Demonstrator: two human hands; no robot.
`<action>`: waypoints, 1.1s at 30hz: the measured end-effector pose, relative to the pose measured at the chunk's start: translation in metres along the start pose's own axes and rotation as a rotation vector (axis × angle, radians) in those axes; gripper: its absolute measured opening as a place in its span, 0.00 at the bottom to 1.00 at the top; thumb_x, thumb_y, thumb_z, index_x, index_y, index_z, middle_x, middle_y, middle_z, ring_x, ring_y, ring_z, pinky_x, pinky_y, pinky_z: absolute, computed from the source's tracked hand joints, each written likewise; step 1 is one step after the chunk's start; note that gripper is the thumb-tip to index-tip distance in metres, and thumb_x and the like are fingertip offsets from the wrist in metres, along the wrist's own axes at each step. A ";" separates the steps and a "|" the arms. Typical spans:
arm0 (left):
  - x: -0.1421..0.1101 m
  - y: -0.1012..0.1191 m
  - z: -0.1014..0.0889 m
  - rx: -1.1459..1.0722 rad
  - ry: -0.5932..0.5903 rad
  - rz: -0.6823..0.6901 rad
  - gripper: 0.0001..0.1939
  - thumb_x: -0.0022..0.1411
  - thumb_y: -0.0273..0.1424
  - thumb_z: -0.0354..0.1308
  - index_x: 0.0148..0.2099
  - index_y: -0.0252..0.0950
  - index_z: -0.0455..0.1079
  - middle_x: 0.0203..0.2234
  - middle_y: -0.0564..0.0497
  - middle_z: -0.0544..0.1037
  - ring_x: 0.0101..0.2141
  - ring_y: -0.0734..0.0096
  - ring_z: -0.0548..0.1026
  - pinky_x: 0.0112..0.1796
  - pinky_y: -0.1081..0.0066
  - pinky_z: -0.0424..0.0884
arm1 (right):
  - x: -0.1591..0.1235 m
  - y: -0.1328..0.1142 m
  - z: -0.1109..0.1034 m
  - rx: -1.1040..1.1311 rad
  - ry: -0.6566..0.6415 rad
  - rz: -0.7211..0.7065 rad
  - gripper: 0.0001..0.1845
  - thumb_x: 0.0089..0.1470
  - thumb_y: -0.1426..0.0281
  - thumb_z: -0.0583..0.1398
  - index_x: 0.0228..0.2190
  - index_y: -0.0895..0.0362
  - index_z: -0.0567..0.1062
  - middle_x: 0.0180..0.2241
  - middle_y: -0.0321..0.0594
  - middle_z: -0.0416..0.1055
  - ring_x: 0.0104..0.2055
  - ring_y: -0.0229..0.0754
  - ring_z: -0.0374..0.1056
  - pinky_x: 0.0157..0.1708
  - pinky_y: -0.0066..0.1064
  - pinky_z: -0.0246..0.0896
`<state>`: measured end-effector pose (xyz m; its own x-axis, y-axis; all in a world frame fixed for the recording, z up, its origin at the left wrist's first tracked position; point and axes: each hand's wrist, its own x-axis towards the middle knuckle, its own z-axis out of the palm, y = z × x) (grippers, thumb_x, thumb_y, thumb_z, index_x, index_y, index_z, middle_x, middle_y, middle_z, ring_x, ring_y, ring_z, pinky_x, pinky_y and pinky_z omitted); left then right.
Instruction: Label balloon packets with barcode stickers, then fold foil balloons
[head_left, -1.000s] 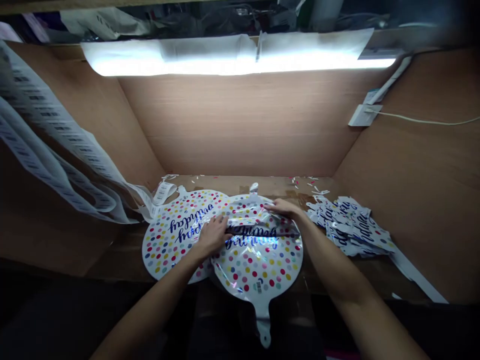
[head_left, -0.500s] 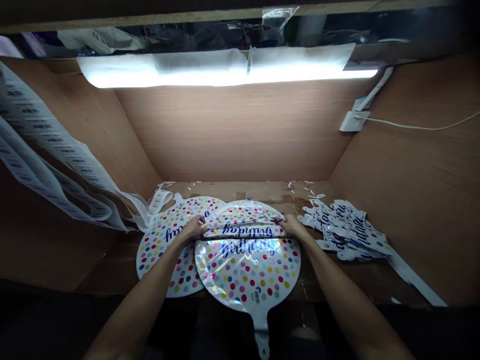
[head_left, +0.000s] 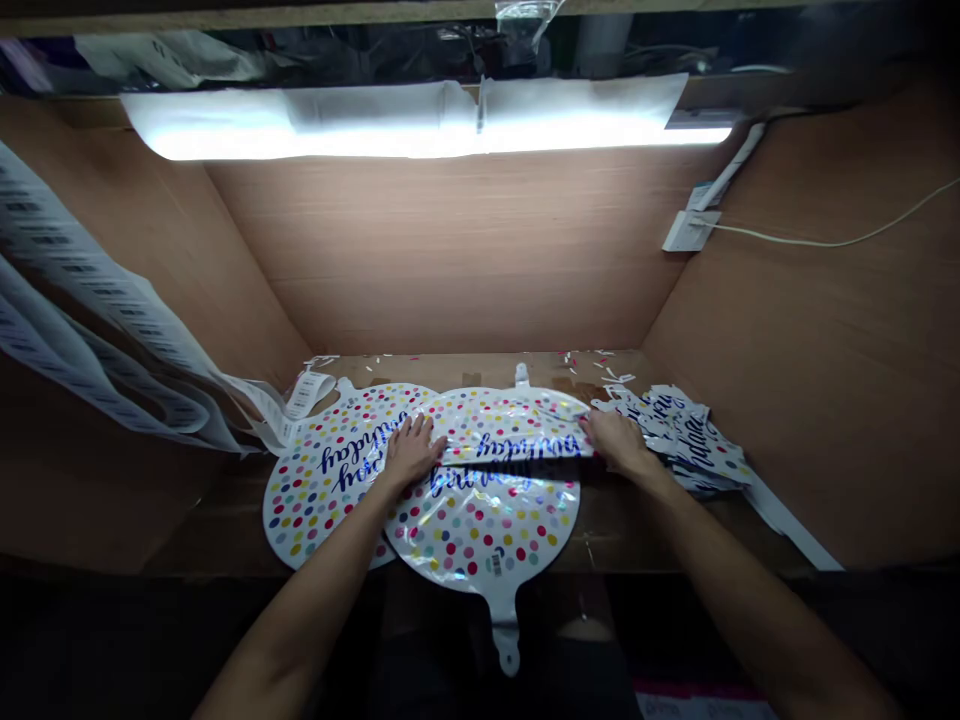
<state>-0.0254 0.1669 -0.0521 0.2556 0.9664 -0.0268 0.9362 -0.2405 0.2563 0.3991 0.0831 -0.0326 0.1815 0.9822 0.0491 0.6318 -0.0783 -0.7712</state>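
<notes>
A flat, uninflated foil balloon (head_left: 480,530), white with coloured dots and blue "happy birthday" lettering, lies in front of me with its tail pointing toward me. Its far part is folded into a raised crease across the lettering. My left hand (head_left: 412,450) rests on the crease's left end, fingers spread and lying flat. At the right end, my right hand (head_left: 619,440) has its fingers closed on the balloon's edge. A second dotted balloon (head_left: 307,510) lies partly beneath the first, on the left. Beyond my right hand is a pile of folded balloons (head_left: 701,445).
Long strips of barcode labels (head_left: 112,280) hang at the left and reach the worktop. Wooden panels enclose the back and sides, with a tube light (head_left: 412,140) overhead. A white socket box (head_left: 691,230) with a cable sits at right. Paper scraps lie along the back edge.
My left hand has gone from pinching the fold to lying spread on the balloon. My right hand has moved right, stretching the fold sideways. A tab now shows at the far edge.
</notes>
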 end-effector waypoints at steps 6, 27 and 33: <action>0.008 0.044 -0.008 -0.014 -0.140 0.070 0.42 0.58 0.64 0.55 0.57 0.32 0.71 0.56 0.31 0.76 0.57 0.41 0.72 0.52 0.57 0.67 | -0.123 0.015 0.023 -0.694 -0.036 0.211 0.21 0.70 0.56 0.52 0.42 0.57 0.78 0.36 0.57 0.79 0.42 0.59 0.78 0.43 0.44 0.67; -0.124 0.085 -0.102 -0.011 0.334 0.973 0.06 0.70 0.24 0.53 0.44 0.36 0.71 0.47 0.42 0.79 0.47 0.59 0.75 0.47 0.61 0.72 | -0.122 -0.089 -0.016 -0.367 0.042 -0.906 0.10 0.63 0.77 0.59 0.45 0.55 0.76 0.52 0.47 0.77 0.55 0.49 0.73 0.64 0.49 0.57; -0.169 0.026 -0.004 0.001 0.155 0.951 0.10 0.71 0.22 0.51 0.48 0.37 0.71 0.50 0.42 0.79 0.53 0.56 0.75 0.49 0.60 0.74 | -0.186 -0.015 0.065 -0.395 -0.001 -0.951 0.11 0.66 0.78 0.55 0.43 0.56 0.77 0.51 0.48 0.78 0.55 0.52 0.72 0.56 0.48 0.64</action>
<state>-0.0449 -0.0021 -0.0374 0.8730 0.3683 0.3197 0.3540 -0.9294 0.1042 0.3068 -0.0870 -0.0715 -0.5237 0.6675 0.5293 0.7165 0.6812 -0.1501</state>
